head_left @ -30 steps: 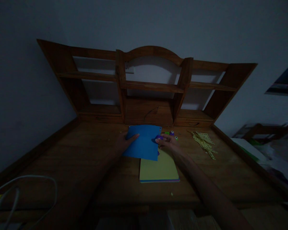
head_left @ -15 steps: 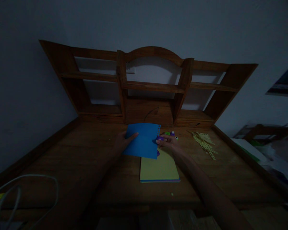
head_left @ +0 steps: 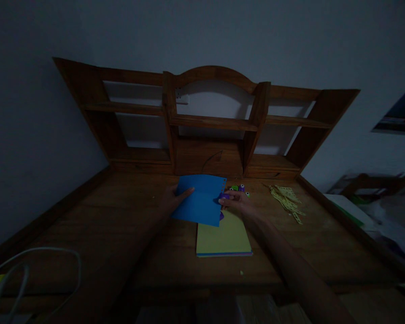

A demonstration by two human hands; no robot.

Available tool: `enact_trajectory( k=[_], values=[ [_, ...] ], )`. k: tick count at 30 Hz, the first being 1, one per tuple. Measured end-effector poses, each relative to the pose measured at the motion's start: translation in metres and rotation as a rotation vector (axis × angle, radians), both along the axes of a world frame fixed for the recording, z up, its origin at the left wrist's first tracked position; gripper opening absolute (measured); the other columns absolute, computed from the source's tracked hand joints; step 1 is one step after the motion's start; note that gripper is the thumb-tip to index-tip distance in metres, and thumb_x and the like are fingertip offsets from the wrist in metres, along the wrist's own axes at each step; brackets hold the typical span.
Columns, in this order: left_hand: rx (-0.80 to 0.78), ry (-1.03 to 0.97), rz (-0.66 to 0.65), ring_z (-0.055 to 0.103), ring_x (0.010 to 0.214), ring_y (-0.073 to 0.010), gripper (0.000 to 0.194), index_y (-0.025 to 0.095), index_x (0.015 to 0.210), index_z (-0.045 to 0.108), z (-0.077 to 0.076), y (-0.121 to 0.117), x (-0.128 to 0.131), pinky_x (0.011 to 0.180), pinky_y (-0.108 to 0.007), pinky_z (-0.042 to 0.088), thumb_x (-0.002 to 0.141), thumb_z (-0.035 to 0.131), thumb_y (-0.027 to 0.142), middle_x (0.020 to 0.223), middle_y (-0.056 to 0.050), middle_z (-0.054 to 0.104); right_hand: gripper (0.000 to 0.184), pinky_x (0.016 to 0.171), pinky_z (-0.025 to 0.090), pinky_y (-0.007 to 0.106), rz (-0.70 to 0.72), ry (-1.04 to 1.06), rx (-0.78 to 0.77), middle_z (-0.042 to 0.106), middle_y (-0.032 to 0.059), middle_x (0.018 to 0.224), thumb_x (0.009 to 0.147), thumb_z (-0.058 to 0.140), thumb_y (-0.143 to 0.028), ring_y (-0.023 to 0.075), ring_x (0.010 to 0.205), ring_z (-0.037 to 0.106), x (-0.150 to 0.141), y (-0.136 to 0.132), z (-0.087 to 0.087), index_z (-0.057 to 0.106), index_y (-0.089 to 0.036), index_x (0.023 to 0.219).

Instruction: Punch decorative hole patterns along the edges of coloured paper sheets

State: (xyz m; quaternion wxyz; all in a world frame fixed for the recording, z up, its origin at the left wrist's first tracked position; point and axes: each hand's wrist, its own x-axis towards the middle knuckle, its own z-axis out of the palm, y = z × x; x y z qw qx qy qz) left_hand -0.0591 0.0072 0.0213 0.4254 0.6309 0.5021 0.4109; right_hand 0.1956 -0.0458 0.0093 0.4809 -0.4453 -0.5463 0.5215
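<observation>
My left hand (head_left: 180,198) pinches the left side of a blue sheet of paper (head_left: 202,202), thumb on top. Small punched holes run down the upper part of the sheet's right edge. At that edge, my right hand (head_left: 236,201) is closed round a small purple paper punch (head_left: 224,196). Whether the punch's jaw is pressed down is hard to see. Under the sheet's lower right part lies a stack of coloured paper (head_left: 224,236), yellow on top. Another purple piece (head_left: 222,216) shows on the stack beside the sheet.
Behind my right hand stand several green and purple punches (head_left: 238,187). Yellow punched paper strips (head_left: 286,200) lie to the right on the wooden desk (head_left: 121,211). A wooden shelf unit (head_left: 212,121) rises at the back. A white cable (head_left: 54,248) loops at the lower left.
The blue sheet has tilted slightly, its lower right corner a little lower. Both hands keep their holds, and the punch stays at the right edge.
</observation>
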Motion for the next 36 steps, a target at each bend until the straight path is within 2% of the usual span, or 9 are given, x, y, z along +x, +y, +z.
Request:
enact_trajectory(
  k=[6,13,19,27,36],
  values=[
    [-0.019,-0.02,-0.022,0.062,0.066,-0.0211,0.045,0.015,0.079,0.065,0.002,0.0,-0.001,0.054,-0.027,0.046,0.066,0.068,0.058,0.075,-0.007,0.068,0.028,0.063,0.046,0.028,0.001,0.023,0.009,0.068,0.0032,0.074,0.065,0.081,-0.04,0.0148,0.063,0.061,0.001,0.0,0.0,0.069,-0.018,0.08],
    [-0.047,-0.072,-0.003,0.065,0.072,-0.0237,0.049,0.015,0.088,0.066,-0.006,0.002,0.0,0.058,-0.03,0.051,0.065,0.07,0.058,0.084,-0.009,0.07,0.025,0.065,0.047,0.029,-0.019,0.035,0.038,0.066,0.0028,0.074,0.067,0.08,-0.039,0.0145,0.065,0.059,0.001,-0.001,0.005,0.071,-0.02,0.08],
    [-0.14,-0.156,-0.068,0.068,0.081,-0.0262,0.054,0.015,0.1,0.066,-0.001,-0.004,0.002,0.065,-0.034,0.056,0.065,0.072,0.057,0.095,-0.011,0.072,0.024,0.07,0.047,0.029,-0.063,0.127,-0.038,0.068,0.0036,0.08,0.07,0.078,-0.037,0.0147,0.069,0.06,0.004,0.0,0.003,0.072,-0.021,0.087],
    [-0.194,-0.224,-0.118,0.07,0.085,-0.0285,0.052,0.017,0.101,0.067,-0.001,-0.008,0.007,0.071,-0.038,0.058,0.064,0.077,0.051,0.098,-0.01,0.073,0.02,0.065,0.045,0.029,-0.077,0.244,-0.024,0.069,0.0034,0.073,0.075,0.074,-0.041,0.0155,0.065,0.06,0.004,0.003,0.0,0.074,-0.022,0.079],
    [-0.244,-0.267,-0.18,0.069,0.089,-0.0295,0.051,0.015,0.103,0.066,-0.007,-0.003,0.007,0.076,-0.041,0.057,0.07,0.071,0.054,0.102,-0.013,0.072,0.023,0.069,0.044,0.029,-0.061,0.172,-0.069,0.068,0.0033,0.079,0.072,0.076,-0.041,0.0155,0.07,0.06,0.004,0.0,0.003,0.072,-0.02,0.082]
  ],
)
